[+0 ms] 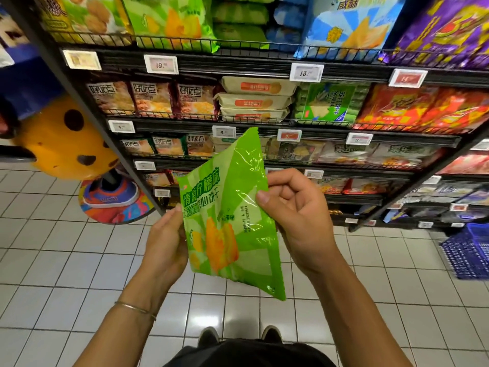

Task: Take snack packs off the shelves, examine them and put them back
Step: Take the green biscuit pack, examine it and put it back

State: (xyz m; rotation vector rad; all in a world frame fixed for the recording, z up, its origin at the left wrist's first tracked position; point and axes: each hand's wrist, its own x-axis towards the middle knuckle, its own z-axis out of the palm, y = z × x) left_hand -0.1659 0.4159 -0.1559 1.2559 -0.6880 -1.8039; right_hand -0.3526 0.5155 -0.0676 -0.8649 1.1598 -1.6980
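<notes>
Hands: right hand (293, 215) pinches the green snack pack (232, 221) at its right edge, thumb on the printed front, fingers curled behind. Left hand (165, 242) holds the pack's left edge with its back to the camera; fingers are hidden behind the foil, probably wrapped round the back. Thin bracelet (135, 309) on the left wrist. Pack is off the shelves, held upright and slightly tilted in mid-air, front face towards the camera, top corner overlapping the third tier's front edge. Black wire shelves (238, 59) stand behind it, with price tags (161, 64) along each front edge. Matching green packs (169, 22) sit on the top tier, left of centre. White tiled floor (53, 260) below, dark shoes (209, 336) at the bottom edge, blue basket (468, 250) on the floor by the shelves' right end.
</notes>
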